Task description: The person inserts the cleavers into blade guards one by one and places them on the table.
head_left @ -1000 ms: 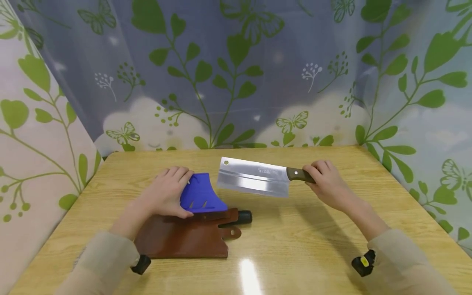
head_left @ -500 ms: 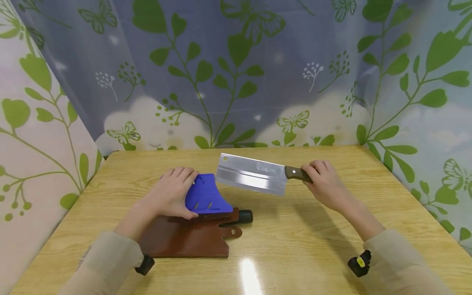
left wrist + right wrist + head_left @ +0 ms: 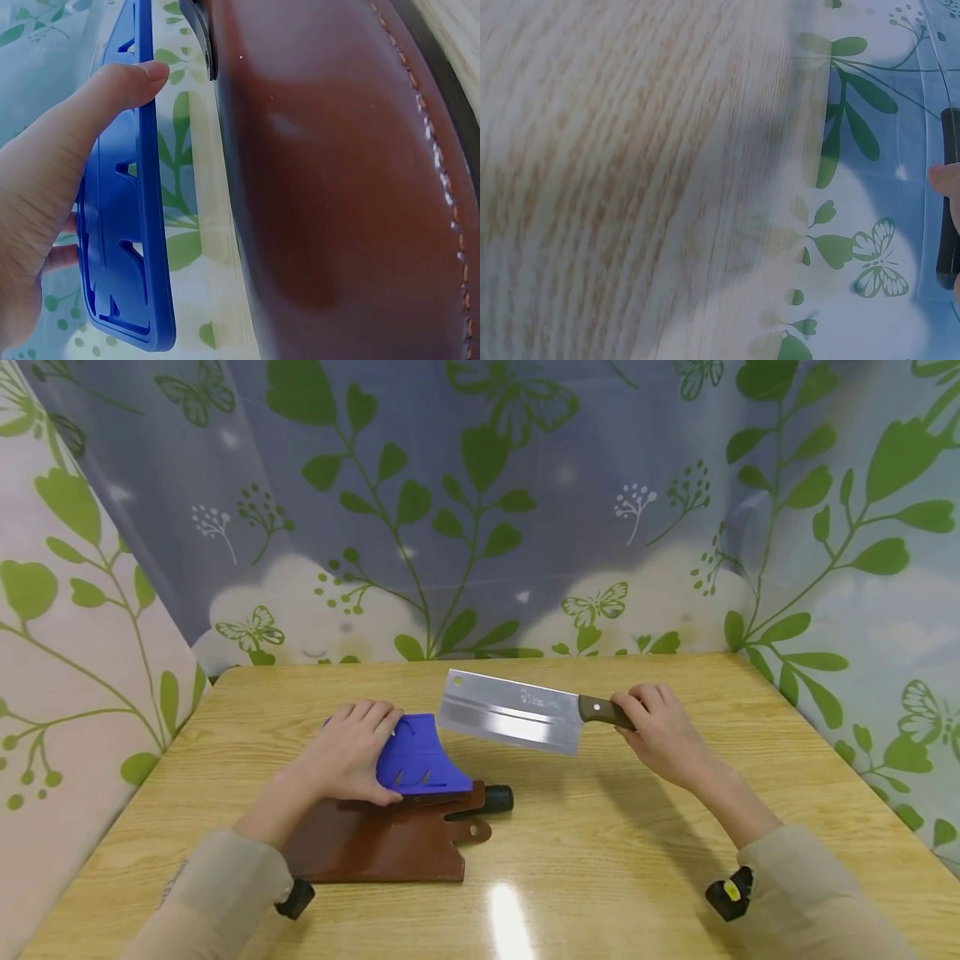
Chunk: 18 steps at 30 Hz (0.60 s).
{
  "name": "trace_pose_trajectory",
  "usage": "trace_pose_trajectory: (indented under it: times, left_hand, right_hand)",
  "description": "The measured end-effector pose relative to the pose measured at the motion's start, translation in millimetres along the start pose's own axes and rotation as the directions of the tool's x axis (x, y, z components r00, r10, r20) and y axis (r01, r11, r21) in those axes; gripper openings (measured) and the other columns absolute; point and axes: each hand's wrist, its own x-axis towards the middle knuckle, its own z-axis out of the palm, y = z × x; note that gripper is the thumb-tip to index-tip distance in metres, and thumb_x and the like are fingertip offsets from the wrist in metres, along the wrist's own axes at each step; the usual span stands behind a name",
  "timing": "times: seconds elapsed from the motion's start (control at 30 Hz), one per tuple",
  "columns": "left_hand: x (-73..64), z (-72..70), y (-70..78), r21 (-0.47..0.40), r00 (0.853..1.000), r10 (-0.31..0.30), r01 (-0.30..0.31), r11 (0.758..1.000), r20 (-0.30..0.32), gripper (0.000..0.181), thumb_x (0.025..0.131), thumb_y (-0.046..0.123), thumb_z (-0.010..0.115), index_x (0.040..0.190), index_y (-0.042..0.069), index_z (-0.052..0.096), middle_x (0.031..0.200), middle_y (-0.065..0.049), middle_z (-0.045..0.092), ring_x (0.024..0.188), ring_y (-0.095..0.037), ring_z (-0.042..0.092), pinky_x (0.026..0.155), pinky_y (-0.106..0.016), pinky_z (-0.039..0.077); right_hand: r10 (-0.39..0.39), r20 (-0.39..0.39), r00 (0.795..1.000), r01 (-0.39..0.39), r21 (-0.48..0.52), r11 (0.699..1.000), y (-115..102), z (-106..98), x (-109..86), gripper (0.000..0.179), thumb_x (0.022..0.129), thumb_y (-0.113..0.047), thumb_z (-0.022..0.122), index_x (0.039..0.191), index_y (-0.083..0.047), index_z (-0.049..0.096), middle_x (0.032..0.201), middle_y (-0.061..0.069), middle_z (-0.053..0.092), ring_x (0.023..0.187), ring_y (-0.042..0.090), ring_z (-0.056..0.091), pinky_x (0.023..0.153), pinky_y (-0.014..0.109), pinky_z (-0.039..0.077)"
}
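Note:
My right hand (image 3: 663,731) grips a cleaver (image 3: 513,710) by its dark wooden handle (image 3: 606,711). The broad steel blade points left, above the table, with a small hole in its far corner. In my left hand (image 3: 348,756) is a blue plastic blade guard (image 3: 420,758) with slots cut in it; the thumb lies along its near edge in the left wrist view, fingers behind (image 3: 120,187). The blade's tip stands right at the guard's right side in the head view. The right wrist view shows only a fingertip and part of the handle (image 3: 950,247) at its edge.
Beneath the left hand a brown leather sheath (image 3: 375,843) with a stitched edge lies on the wooden table (image 3: 585,877). A black handle (image 3: 498,799) sticks out of its right side. A patterned curtain (image 3: 480,527) rises behind the table and at both sides.
Over the second, the left hand has shifted slightly right with the blue guard. The cleaver has moved slightly up and left, bringing blade and guard closer together; the last half second shows almost no movement.

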Motion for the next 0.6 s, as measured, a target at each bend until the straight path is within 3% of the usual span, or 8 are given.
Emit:
trace_pose_trajectory:
  times: [0.6]
  left_hand:
    - [3.3,-1.0,2.8,-0.037,0.998,-0.007,0.005,0.999,-0.061,0.109,0.054,0.070,0.068,0.129,-0.007,0.046,0.121,-0.019,0.048,0.108,-0.035,0.045,0.087,-0.050,0.039]
  right_hand:
    - [0.004,-0.048,0.999,-0.005,-0.010,1.000,-1.7,1.1,-1.9,0.046,0.061,0.007,0.080,0.100,0.005,0.057,0.088,0.020,0.049,0.071,0.035,0.043,0.061,0.043,0.037]
